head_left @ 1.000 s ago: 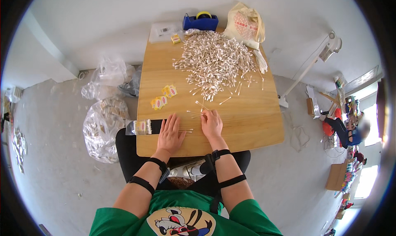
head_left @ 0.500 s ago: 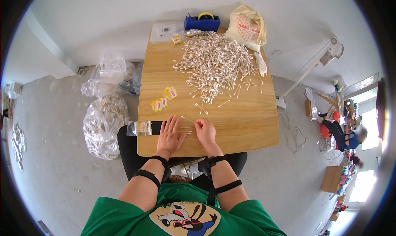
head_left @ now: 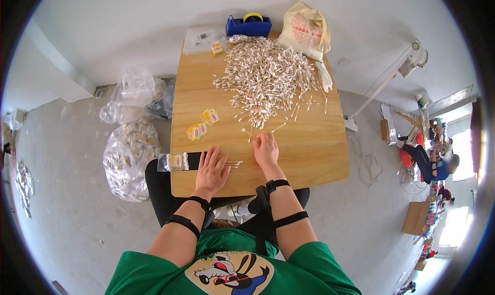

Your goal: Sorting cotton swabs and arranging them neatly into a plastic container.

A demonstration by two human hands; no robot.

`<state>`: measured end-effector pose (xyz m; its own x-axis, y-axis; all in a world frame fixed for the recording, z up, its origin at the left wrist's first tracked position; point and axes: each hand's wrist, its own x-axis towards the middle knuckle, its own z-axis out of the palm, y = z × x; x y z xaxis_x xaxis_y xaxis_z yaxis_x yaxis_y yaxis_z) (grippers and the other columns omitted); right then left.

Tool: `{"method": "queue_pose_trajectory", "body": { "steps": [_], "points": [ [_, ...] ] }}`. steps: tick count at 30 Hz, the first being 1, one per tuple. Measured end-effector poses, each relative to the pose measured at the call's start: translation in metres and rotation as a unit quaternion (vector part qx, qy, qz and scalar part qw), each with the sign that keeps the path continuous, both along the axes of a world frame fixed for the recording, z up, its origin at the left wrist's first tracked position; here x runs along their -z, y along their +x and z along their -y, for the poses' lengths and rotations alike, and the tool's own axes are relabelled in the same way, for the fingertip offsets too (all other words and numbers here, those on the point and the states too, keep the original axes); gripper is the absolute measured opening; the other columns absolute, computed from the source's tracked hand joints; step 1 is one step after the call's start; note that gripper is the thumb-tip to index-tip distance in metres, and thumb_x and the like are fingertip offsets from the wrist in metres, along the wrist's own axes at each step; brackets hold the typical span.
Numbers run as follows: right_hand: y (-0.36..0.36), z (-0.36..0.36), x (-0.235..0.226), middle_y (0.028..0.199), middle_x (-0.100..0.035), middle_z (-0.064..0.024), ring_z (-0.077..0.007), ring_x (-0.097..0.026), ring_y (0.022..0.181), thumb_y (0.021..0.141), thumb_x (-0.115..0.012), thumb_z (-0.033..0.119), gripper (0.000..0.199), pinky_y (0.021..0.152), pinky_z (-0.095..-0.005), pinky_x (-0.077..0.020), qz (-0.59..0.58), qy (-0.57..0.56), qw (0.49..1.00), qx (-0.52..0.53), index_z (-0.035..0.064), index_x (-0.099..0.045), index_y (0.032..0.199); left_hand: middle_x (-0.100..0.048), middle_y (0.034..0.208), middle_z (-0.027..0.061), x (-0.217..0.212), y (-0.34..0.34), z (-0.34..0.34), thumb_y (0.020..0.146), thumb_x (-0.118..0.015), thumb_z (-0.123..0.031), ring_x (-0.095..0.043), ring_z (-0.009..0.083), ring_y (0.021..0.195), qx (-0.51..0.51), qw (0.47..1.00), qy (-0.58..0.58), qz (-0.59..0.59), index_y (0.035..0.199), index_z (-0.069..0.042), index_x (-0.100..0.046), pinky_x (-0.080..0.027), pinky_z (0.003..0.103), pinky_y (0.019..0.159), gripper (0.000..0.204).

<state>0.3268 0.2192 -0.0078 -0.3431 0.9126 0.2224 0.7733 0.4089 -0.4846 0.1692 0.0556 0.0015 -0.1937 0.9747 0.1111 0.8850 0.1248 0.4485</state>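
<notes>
My left hand (head_left: 210,171) lies flat near the table's front edge, fingers spread, over one end of a black strip (head_left: 194,160). Several cotton swabs (head_left: 234,164) stick out from under it to the right. At the strip's left end rests a clear packet of cotton swabs (head_left: 178,162) with a yellow label. My right hand (head_left: 266,149) is closed in a pinch at the lower tip of the big swab pile (head_left: 265,78). A loose cotton swab (head_left: 247,134) runs into its fingertips, which are partly hidden. Another loose swab (head_left: 279,127) lies just beyond.
Yellow-and-white labels (head_left: 202,125) lie left on the wooden table (head_left: 314,156). Along its far edge are a blue tape dispenser (head_left: 249,26), clear plastic bags (head_left: 198,39), a small yellow box (head_left: 217,48) and a cream cloth bag (head_left: 305,31). Filled plastic bags (head_left: 131,158) stand on the floor at left.
My right hand has moved away from beside my left hand, to the right and farther out, reaching the loose swabs below the pile. My left hand has stayed in place.
</notes>
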Motion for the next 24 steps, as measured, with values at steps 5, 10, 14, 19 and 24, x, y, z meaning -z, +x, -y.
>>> {"method": "queue_pose_trajectory", "body": {
  "steps": [5,10,14,19,24],
  "points": [
    [0.001,0.017,-0.001,0.09,-0.058,-0.0117,-0.0344,-0.059,0.085,0.082,-0.069,0.011,0.012,0.073,-0.0444,-0.049,-0.031,-0.014,0.999,-0.034,0.0072,-0.059,0.088,-0.04,0.148,0.0145,-0.001,-0.003,0.002,0.092,-0.056,-0.034,-0.03,0.0324,0.142,-0.006,1.0,-0.001,0.017,0.128,-0.013,-0.059,-0.02,0.048,0.118,0.041],
    [0.003,0.049,-0.003,0.089,-0.058,-0.0118,-0.0339,-0.059,0.084,0.081,-0.068,0.009,0.01,0.073,-0.0435,-0.0491,-0.048,-0.02,0.997,-0.053,0.0069,-0.06,0.086,-0.04,0.148,0.0149,0.002,-0.003,0.001,0.092,-0.057,-0.034,-0.03,0.0322,0.143,-0.01,0.999,-0.006,0.032,0.133,-0.013,-0.054,-0.02,0.048,0.118,0.045],
    [-0.005,0.059,-0.007,0.089,-0.059,-0.0114,-0.0334,-0.06,0.085,0.08,-0.068,0.008,0.01,0.073,-0.0434,-0.0493,-0.045,-0.008,0.996,-0.078,0.0073,-0.06,0.085,-0.037,0.15,0.0147,0.005,-0.003,0.001,0.092,-0.057,-0.036,-0.029,0.0318,0.143,-0.014,0.999,0.003,0.029,0.141,-0.016,-0.046,-0.02,0.048,0.118,0.054],
    [-0.015,0.066,-0.012,0.088,-0.059,-0.0114,-0.0334,-0.06,0.085,0.08,-0.067,0.01,0.009,0.074,-0.043,-0.0499,-0.026,-0.019,0.994,-0.107,0.0084,-0.06,0.085,-0.031,0.154,0.0131,0.006,-0.001,0.0,0.093,-0.056,-0.038,-0.028,0.0307,0.144,-0.004,1.0,-0.017,-0.016,0.145,-0.021,-0.043,-0.019,0.049,0.118,0.056],
    [-0.024,0.058,-0.018,0.091,-0.059,-0.011,-0.0331,-0.061,0.089,0.084,-0.065,0.012,0.007,0.074,-0.0456,-0.051,-0.041,-0.094,0.992,-0.078,0.01,-0.062,0.09,-0.029,0.156,0.0103,0.007,-0.001,0.0,0.095,-0.052,-0.039,-0.027,0.03,0.144,0.001,0.998,-0.04,-0.044,0.144,-0.023,-0.046,-0.018,0.05,0.118,0.052]
  ]
}}
